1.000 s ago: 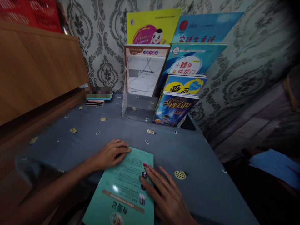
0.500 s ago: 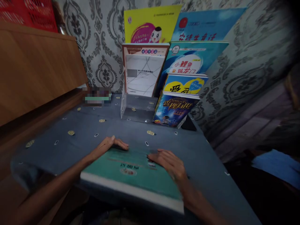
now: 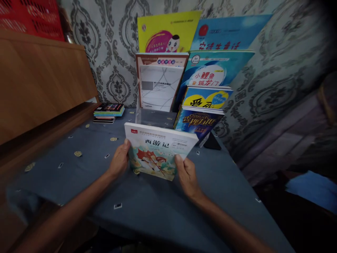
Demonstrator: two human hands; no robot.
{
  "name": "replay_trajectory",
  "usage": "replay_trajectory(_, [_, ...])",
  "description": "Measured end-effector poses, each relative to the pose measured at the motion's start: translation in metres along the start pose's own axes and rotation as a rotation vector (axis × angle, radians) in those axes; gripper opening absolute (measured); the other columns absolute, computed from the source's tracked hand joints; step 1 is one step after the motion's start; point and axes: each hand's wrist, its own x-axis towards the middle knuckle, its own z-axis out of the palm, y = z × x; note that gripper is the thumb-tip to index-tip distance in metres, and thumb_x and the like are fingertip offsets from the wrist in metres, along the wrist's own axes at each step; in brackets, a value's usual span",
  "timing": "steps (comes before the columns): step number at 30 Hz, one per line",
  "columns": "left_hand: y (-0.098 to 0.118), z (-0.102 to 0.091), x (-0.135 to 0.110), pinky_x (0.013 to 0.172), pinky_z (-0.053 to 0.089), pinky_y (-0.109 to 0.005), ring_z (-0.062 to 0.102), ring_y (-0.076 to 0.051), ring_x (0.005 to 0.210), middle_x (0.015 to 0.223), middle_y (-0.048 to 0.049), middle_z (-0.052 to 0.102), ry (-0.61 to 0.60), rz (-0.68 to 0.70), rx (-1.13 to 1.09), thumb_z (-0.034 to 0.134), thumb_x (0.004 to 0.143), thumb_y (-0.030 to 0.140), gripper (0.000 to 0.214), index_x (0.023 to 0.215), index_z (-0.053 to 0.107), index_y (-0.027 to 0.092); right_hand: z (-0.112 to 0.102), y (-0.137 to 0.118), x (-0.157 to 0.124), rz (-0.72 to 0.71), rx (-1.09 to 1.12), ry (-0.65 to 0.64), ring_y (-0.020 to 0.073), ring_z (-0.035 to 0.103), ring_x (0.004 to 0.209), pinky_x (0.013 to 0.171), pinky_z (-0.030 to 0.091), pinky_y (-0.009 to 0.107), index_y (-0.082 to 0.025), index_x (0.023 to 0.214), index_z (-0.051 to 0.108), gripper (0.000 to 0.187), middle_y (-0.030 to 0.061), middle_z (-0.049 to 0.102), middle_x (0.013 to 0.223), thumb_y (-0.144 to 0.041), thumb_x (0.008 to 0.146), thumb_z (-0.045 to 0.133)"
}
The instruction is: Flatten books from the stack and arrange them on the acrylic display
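A picture-covered book (image 3: pixel 155 160) with a pale top and an illustrated front is held tilted up above the table, its cover facing me. My left hand (image 3: pixel 120 160) grips its left edge, thumb near the cover's side. On the right edge my right hand (image 3: pixel 187 174) is closed, with the thumb on the cover. Just behind the book stands a clear book rack (image 3: pixel 158 116). In its left column are a white booklet (image 3: pixel 160 88) and a yellow book (image 3: pixel 168 31); the right column holds several books, a dark blue book (image 3: pixel 198 121) at the front.
A small stack of books (image 3: pixel 109 111) lies at the back left of the cloth-covered table (image 3: pixel 89 179). A wooden cabinet (image 3: pixel 44 73) with a red basket (image 3: pixel 31 19) on it stands at the left. A dark flat object (image 3: pixel 212 141) lies right of the rack.
The book was low near the table's front edge with its green side showing. It has been raised and moved forward to the rack, and its illustrated cover now faces me.
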Motion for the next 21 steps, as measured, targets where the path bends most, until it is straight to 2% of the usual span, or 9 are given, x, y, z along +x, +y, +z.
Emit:
replay_trajectory(3, [-0.003,0.008,0.010,0.100,0.054,-0.040,0.065,-0.030,0.117,0.109,-0.0082,0.076,0.016,0.087,0.005,0.062,0.083,0.067,0.065,0.123,0.067,0.016,0.010,0.006,0.007,0.047,0.117,0.068,0.0267,0.070,0.091,0.079,0.058,0.040,-0.018,0.105,0.072,0.059,0.0094,0.076,0.099,-0.070,0.087,0.050])
replay_trajectory(7, [-0.006,0.014,0.021,0.104,0.051,-0.043,0.066,-0.029,0.116,0.112,-0.0091,0.075,0.047,0.082,-0.035,0.061,0.086,0.063,0.062,0.126,0.066,0.016,0.016,0.009,0.017,0.096,0.229,0.105,0.0263,0.071,0.094,0.084,0.058,0.041,-0.016,0.111,0.068,0.055,0.0103,0.076,0.104,-0.065,0.088,0.055])
replay_trajectory(10, [-0.004,0.017,0.023,0.104,0.051,-0.044,0.067,-0.029,0.115,0.113,-0.0104,0.075,0.032,-0.002,-0.076,0.059,0.089,0.060,0.057,0.124,0.066,0.015,0.016,0.010,0.021,0.150,0.261,0.108,0.0267,0.072,0.092,0.083,0.058,0.042,-0.016,0.112,0.068,0.056,0.0102,0.076,0.103,-0.065,0.086,0.058])
replay_trajectory(14, [0.000,0.015,0.018,0.099,0.055,-0.045,0.071,-0.029,0.106,0.110,-0.0145,0.075,0.058,-0.193,-0.056,0.055,0.092,0.058,0.054,0.118,0.068,0.012,0.011,0.013,0.021,0.267,0.310,0.044,0.0276,0.074,0.089,0.078,0.060,0.040,-0.016,0.112,0.069,0.058,0.0098,0.078,0.094,-0.066,0.084,0.059])
replay_trajectory(18, [-0.007,0.003,0.016,0.090,0.059,-0.045,0.074,-0.030,0.096,0.105,-0.0165,0.076,0.035,-0.344,-0.009,0.056,0.093,0.054,0.049,0.112,0.069,0.011,0.007,0.017,0.018,0.406,0.319,-0.015,0.0290,0.075,0.082,0.070,0.062,0.039,-0.015,0.106,0.071,0.059,0.0104,0.079,0.085,-0.067,0.079,0.063])
replay_trajectory(21, [-0.016,-0.008,0.018,0.084,0.061,-0.041,0.075,-0.029,0.089,0.100,-0.0165,0.076,-0.021,-0.375,0.031,0.065,0.088,0.048,0.042,0.106,0.068,0.010,0.004,0.024,0.016,0.468,0.277,-0.009,0.0293,0.076,0.077,0.067,0.062,0.039,-0.016,0.098,0.073,0.056,0.0103,0.079,0.083,-0.067,0.076,0.066])
